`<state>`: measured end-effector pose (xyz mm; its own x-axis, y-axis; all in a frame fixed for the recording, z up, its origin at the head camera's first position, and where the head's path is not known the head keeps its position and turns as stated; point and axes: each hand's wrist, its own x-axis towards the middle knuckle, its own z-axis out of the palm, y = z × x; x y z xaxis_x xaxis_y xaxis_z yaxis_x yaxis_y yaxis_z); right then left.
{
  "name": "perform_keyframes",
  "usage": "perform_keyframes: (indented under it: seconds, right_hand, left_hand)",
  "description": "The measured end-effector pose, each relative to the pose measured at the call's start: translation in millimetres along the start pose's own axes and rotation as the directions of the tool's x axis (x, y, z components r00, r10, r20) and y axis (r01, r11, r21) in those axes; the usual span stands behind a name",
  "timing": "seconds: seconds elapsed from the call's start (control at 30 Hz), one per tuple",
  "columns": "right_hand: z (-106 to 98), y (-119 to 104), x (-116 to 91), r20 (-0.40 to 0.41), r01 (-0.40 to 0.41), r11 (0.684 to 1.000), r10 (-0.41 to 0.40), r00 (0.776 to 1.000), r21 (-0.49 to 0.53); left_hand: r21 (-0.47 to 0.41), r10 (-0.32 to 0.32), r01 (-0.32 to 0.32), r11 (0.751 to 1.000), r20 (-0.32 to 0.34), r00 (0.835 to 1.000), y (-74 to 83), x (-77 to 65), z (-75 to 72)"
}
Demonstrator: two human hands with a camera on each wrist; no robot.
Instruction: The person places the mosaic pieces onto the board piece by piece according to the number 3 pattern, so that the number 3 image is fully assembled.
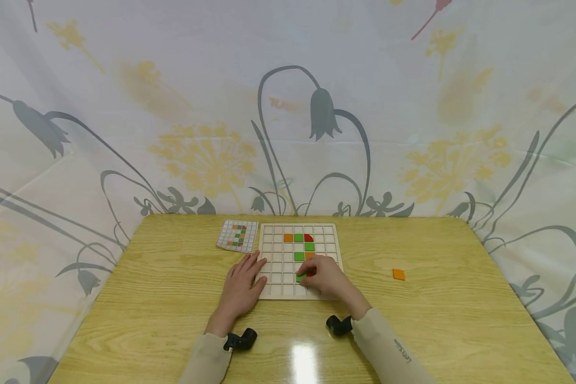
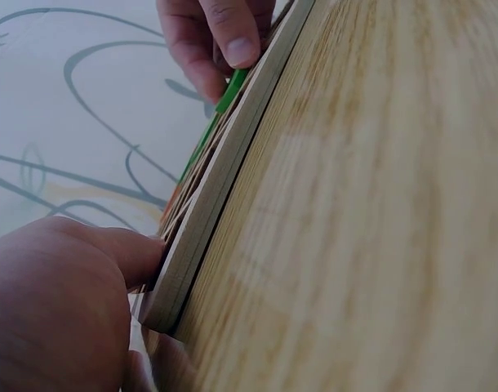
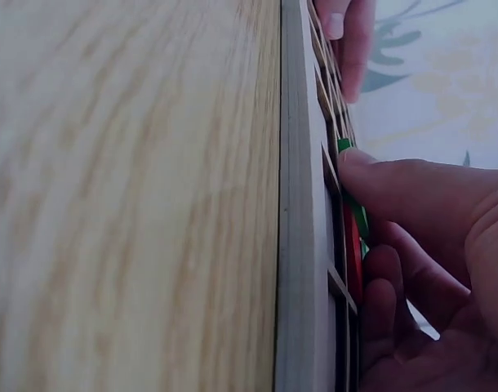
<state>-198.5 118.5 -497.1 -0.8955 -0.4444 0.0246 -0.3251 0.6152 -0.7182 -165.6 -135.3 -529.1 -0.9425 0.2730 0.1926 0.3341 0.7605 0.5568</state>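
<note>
A white grid board with raised lines lies on the table. My right hand pinches a green square tile between thumb and fingers at a cell in the lower part of the grid; in the right wrist view this tile sits tilted. Just right of it, a red tile is mostly hidden by the fingers. My left hand rests on the board's left edge with its fingers spread. Higher on the grid lie an orange tile, several green tiles and a red rounded tile.
A printed pattern card with a coloured figure on a grid lies left of the board. One loose orange tile is on the table to the right. A flower-patterned curtain hangs behind the table.
</note>
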Motion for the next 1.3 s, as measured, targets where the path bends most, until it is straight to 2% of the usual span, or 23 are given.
perform_keyframes:
  seconds: [0.3,0.77,1.07,1.3]
  right_hand:
    - [0.2,6.0,1.1,0.007,0.049,0.999,-0.049,0.999,0.004]
    - [1.3,8.2,-1.0,0.010,0.037,0.998,-0.038,0.999,0.049]
    - [2.5,6.2,-1.9,0.011,-0.012,0.996,0.011,1.000,0.083]
    - [0.9,5.7,-1.5,0.007,0.022,0.997,-0.023,1.000,0.072]
  left_hand:
    - [-0.010,-0.001,0.001,1.000,-0.005,1.000,2.5,-1.7,-4.3]
    - [0.011,-0.001,0.001,1.000,-0.007,1.000,0.9,-2.3,-1.0]
    - [0.008,-0.001,0.001,1.000,-0.004,1.000,1.6,-1.3,-0.7]
    - [0.007,0.000,0.000,1.000,-0.001,1.000,1.7,-0.4,-1.0]
